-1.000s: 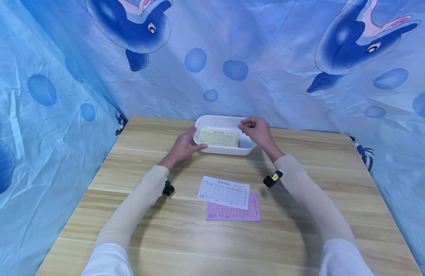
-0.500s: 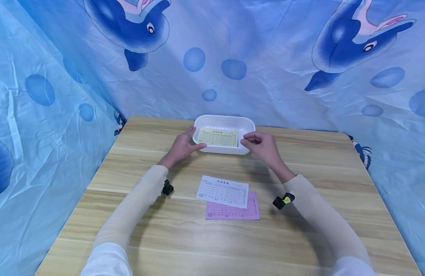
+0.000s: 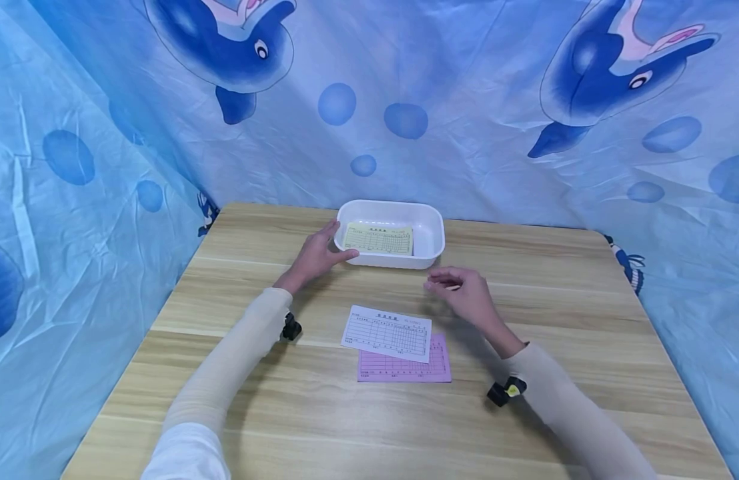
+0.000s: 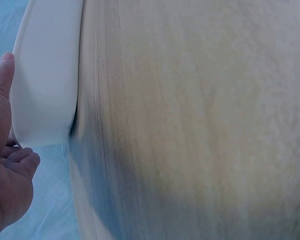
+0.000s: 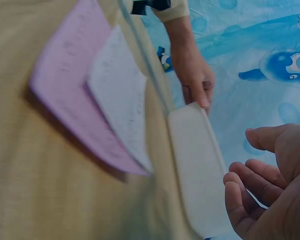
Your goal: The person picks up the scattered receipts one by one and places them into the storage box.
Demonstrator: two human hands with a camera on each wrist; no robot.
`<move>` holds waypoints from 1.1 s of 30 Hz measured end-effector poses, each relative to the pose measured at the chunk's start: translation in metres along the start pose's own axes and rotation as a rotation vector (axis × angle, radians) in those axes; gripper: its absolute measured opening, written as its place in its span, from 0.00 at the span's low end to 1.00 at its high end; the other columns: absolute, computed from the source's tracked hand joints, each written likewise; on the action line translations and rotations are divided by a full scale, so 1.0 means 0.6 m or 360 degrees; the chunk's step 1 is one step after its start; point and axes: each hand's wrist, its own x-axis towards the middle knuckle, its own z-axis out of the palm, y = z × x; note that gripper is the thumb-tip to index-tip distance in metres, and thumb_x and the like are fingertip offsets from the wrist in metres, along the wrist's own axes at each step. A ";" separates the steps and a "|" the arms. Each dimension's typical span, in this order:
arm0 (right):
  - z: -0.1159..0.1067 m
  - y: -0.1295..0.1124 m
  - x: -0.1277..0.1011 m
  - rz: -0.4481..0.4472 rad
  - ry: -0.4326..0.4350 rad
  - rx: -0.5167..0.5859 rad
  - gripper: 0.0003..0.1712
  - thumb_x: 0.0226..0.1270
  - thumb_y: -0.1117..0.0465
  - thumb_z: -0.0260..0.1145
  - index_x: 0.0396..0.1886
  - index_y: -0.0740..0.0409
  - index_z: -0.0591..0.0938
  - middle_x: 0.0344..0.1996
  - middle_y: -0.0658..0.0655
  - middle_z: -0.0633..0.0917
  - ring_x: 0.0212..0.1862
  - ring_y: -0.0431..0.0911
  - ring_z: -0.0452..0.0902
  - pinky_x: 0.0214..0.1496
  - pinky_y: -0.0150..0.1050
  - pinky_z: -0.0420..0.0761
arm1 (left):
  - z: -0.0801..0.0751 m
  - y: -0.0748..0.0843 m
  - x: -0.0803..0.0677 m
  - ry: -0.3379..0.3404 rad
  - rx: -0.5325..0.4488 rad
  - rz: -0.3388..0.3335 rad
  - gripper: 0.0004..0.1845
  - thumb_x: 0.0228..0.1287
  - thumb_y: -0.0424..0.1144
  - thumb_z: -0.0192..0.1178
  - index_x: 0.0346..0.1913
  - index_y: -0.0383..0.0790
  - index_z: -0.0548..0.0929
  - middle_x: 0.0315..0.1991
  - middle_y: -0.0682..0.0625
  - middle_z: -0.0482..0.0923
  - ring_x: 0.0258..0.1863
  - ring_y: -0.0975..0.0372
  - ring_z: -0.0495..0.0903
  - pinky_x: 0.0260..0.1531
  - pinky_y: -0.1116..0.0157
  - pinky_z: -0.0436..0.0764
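Observation:
A white plastic tray (image 3: 432, 233) (image 4: 47, 75) (image 5: 200, 175) stands at the far middle of the wooden table (image 3: 285, 413), with a yellow printed form (image 3: 379, 239) lying inside. My left hand (image 3: 317, 255) (image 4: 5, 170) holds the tray's left end, thumb on the near wall. My right hand (image 3: 462, 293) (image 5: 270, 190) hovers empty over the table, in front of the tray's right end, fingers loosely curled. A white form (image 3: 387, 333) (image 5: 121, 107) overlaps a pink form (image 3: 414, 367) (image 5: 72, 100) nearer to me.
Blue cloth with dolphin prints (image 3: 225, 47) hangs close behind the table and along both sides. Small black wrist cameras (image 3: 505, 391) sit under both forearms. The table's bare wood spreads to the left and right of the two forms.
My right hand has let go at the tray's right end and drawn back toward me, over the table. The left hand has stayed on the tray.

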 end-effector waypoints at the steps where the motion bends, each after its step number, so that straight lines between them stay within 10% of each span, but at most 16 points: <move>1: 0.001 0.004 -0.006 0.0010 -0.0007 -0.0002 0.16 0.65 0.55 0.76 0.48 0.59 0.89 0.41 0.53 0.91 0.42 0.47 0.86 0.44 0.40 0.87 | 0.000 0.001 -0.001 0.0001 -0.0004 -0.0002 0.55 0.58 0.57 0.75 0.77 0.26 0.59 0.79 0.33 0.53 0.79 0.46 0.55 0.78 0.53 0.58; 33: 0.039 0.050 -0.079 0.0087 -0.0123 -0.0104 0.26 0.50 0.58 0.85 0.50 0.57 0.89 0.44 0.52 0.91 0.43 0.44 0.85 0.46 0.35 0.86 | -0.002 0.000 0.001 -0.0019 -0.0035 -0.0056 0.56 0.58 0.58 0.74 0.77 0.28 0.58 0.80 0.34 0.52 0.80 0.47 0.53 0.79 0.54 0.57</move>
